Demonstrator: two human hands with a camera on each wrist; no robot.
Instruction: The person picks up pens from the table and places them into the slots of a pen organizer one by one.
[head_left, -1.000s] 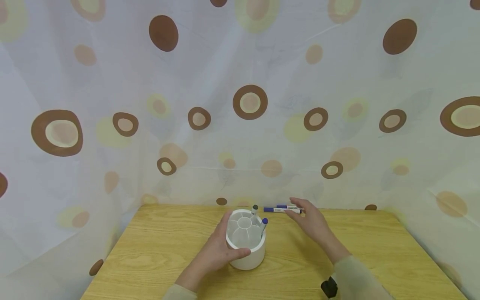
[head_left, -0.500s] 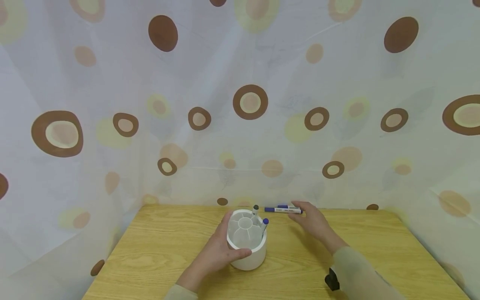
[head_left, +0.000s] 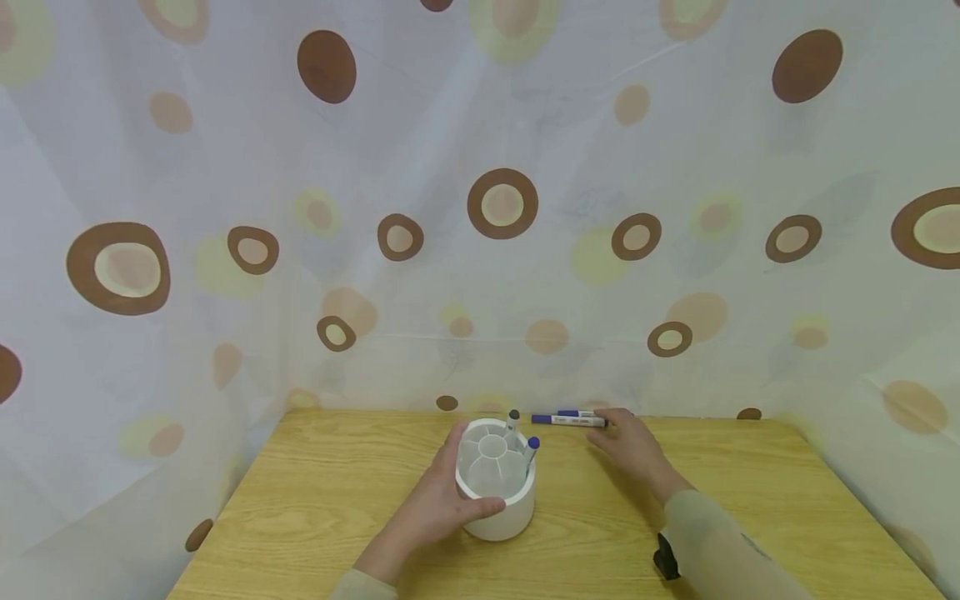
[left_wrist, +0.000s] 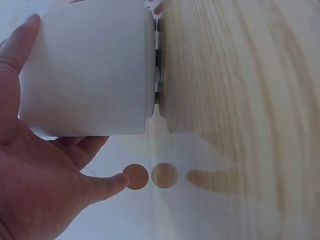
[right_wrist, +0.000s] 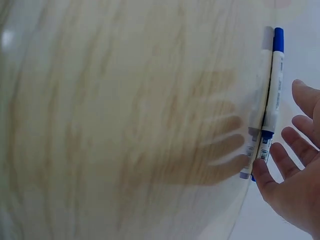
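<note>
A white round pen holder (head_left: 495, 517) with several compartments stands on the table. My left hand (head_left: 435, 504) grips its left side, thumb across the front, and in the left wrist view the holder's smooth wall (left_wrist: 90, 70) fills the space before the hand. A dark-capped marker (head_left: 512, 423) and a blue-capped marker (head_left: 531, 450) stand in its right-hand compartments. At the table's back edge lie two blue-and-white markers, the nearer marker (head_left: 570, 421) in front of the farther marker (head_left: 573, 412). Beside their right ends my right hand (head_left: 630, 446) hovers, its fingers (right_wrist: 295, 145) spread and relaxed.
The wood-grain table (head_left: 322, 500) ends at a patterned curtain (head_left: 420, 358) right behind the markers. A small black object (head_left: 665, 558) shows beside the right sleeve (head_left: 712, 533).
My right hand has shifted slightly right and lower in the head view. My left hand keeps its grip on the pen holder, and the lying markers stay in place.
</note>
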